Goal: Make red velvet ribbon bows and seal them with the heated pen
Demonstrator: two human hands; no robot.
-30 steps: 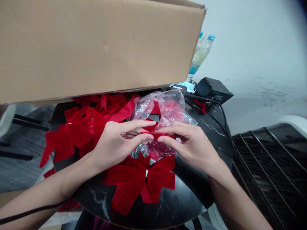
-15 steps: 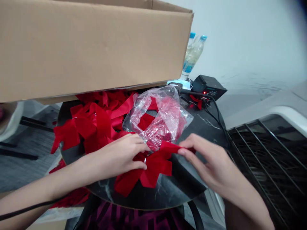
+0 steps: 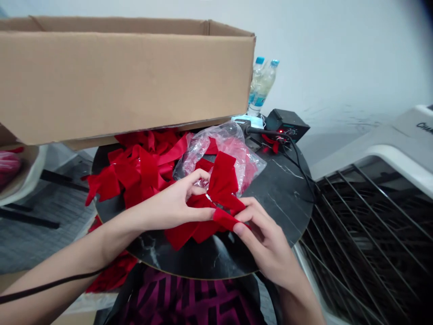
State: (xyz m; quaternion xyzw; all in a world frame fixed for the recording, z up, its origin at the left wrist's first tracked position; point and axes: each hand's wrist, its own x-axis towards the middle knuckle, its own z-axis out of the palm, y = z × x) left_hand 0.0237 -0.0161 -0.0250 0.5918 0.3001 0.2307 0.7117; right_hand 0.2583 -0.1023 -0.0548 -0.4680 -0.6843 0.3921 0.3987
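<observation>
Red velvet bow [image 3: 221, 180] held at its silver wire [image 3: 209, 197]: left hand [image 3: 172, 203] curls around the centre, right hand [image 3: 262, 237] pinches one tail [image 3: 226, 219]; a steady pinch keeps the velvet smooth.

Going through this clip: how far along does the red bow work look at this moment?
Done: the red velvet bow already has a metal tie at its centre. In hand: the left hand and right hand both grip that bow, the right at one tail. Left: a heap of red velvet pieces on the black marble table, and more red inside the clear plastic bag.
</observation>
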